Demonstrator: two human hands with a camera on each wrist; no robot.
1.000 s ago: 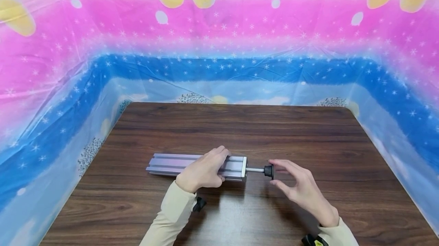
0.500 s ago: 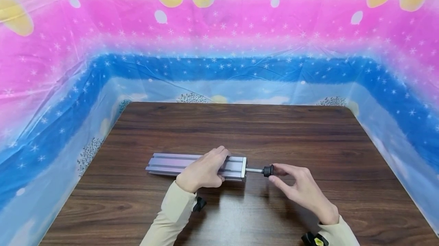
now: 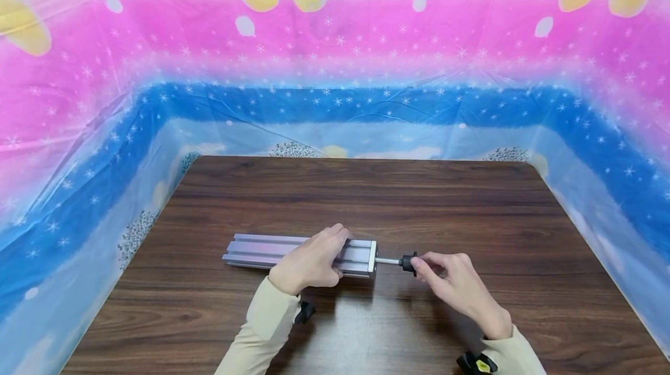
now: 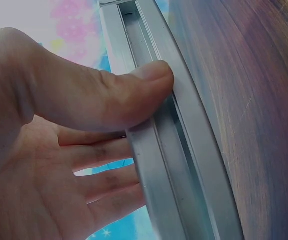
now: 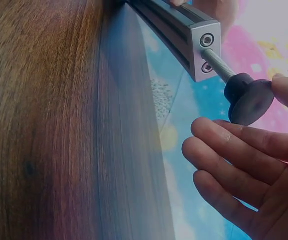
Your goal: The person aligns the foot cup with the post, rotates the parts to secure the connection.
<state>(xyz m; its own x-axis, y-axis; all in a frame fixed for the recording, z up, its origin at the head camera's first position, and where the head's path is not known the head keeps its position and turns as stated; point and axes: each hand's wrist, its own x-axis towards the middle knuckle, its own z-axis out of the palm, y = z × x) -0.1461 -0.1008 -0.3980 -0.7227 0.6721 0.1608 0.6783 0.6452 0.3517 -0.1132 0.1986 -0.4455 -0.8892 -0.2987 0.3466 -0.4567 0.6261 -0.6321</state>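
Observation:
In the head view a silver-grey slotted aluminium profile lies lengthwise over the table. My left hand grips it near its right end; in the left wrist view the thumb presses on a slot, fingers on the far side. A flat end plate with two socket screws caps the profile. Out of that plate sticks a threaded rod bearing a black levelling foot. My right hand pinches the foot's rim between thumb and index finger, the other fingers loosely bent below it.
The dark wood-grain table has its far edge well beyond the profile. A pink and blue patterned cloth hangs around the back and both sides. A black strap mount sits at the right wrist.
The right thumb and fingers have closed in from around the foot to a pinch on its rim, and the foot sits slightly further left. The left hand and profile stay put.

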